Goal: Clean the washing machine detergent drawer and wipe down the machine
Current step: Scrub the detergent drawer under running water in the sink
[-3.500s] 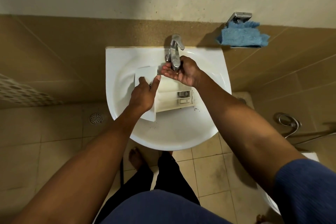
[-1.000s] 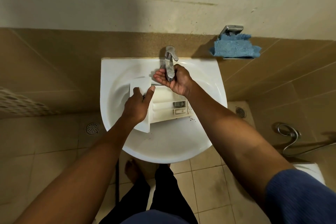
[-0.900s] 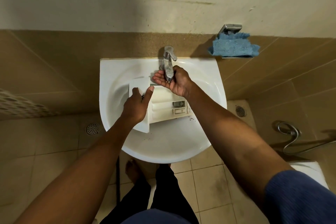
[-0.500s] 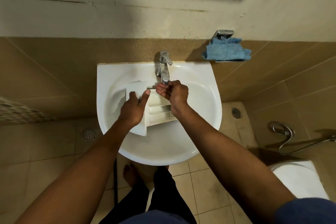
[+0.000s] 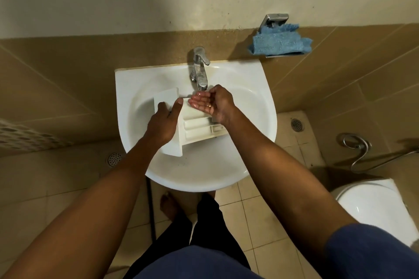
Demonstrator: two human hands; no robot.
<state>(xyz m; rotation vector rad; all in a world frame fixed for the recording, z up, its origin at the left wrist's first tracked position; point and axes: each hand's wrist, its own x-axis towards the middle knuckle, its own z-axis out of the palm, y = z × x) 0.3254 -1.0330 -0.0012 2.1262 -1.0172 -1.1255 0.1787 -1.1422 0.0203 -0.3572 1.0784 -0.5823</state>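
Looking down, we note a bare foot (image 5: 169,207) on the beige square-tiled floor (image 5: 260,210), grout lines dark. A white glossy toilet (image 5: 374,206) sits at lower right.

Sink (image 5: 204,179): white glazed ceramic with a rounded front rim and a smooth bowl, a few dark specks on the near slope.

Contents: the detergent drawer (image 5: 197,128), white moulded plastic, lies in the bowl. Its flat rectangular front panel is to the left, and its ribbed compartments run right.

Left hand (image 5: 162,124): clamped on the drawer's front panel, thumb hooked over the top edge, fingers on the outer face.

Right hand (image 5: 213,103): palm up, fingers together and gently cupped, grasping nothing. It is held over the drawer's far end, directly beneath the spout. The palm glistens wet. We cannot tell whether water is running.

Tap (image 5: 199,68): chrome, single lever, water-spotted, mounted at the sink's back edge.

Beyond it, tan tile meets cream plaster on the wall (image 5: 113,18). A blue nubby cloth (image 5: 280,43), crumpled, rests on a chrome holder (image 5: 275,19) to the right of the tap.
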